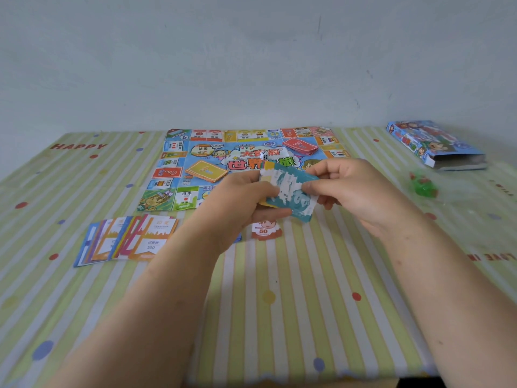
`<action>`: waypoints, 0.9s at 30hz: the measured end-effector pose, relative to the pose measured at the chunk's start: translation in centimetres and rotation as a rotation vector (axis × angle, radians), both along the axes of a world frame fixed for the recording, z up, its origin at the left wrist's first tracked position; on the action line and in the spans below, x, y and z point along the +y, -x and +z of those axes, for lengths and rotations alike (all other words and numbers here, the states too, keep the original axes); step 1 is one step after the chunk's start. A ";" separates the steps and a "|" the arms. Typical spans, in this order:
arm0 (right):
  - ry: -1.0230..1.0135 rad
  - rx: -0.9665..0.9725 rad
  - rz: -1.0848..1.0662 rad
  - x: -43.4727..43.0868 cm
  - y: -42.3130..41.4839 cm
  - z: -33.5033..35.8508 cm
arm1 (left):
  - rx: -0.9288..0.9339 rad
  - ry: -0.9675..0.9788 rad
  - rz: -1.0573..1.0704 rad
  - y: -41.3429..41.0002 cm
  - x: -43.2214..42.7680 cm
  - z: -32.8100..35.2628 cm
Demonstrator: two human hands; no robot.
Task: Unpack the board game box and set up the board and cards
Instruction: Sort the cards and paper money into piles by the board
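I am looking at the box (436, 147) lying flat at the far right corner of the table (307, 317), its open end facing me; I cannot tell what is inside. Just in front of it a small green piece (423, 186) is sitting near the right edge.

The board (179, 152) is lying spread out against the far edge. On it, red cards (300, 147) are resting right of centre, yellow cards (207, 170) left of centre, and a die (263, 156) between them.

My left hand (246, 200) is curling its fingers round the notes (291, 191), thumb on top, above the board's near edge. My right hand (352, 189) is pinching the top teal note at its right end.

Beneath the hands a 50 note (264, 231) is lying on the table, and a fan of cards (126, 240) is lying off the board's near left corner.

The table is wearing green and cream stripes with coloured dots, backing onto a pale wall (251, 51).
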State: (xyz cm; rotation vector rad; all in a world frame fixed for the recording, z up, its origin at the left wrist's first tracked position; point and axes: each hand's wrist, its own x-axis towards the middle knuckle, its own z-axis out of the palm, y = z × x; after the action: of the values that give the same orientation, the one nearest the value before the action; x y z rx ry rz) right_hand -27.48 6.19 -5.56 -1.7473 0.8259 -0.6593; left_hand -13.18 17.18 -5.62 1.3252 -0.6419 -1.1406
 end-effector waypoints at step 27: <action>-0.011 0.012 0.052 0.1 0.0 0.0 | -0.125 0.034 -0.006 0.0 0.3 -0.1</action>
State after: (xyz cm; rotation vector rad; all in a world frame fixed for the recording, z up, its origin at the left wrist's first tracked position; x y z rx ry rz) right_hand -27.45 6.25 -5.60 -1.7584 0.7882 -0.6092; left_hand -13.20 17.48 -5.67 1.3738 -0.7541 -1.0528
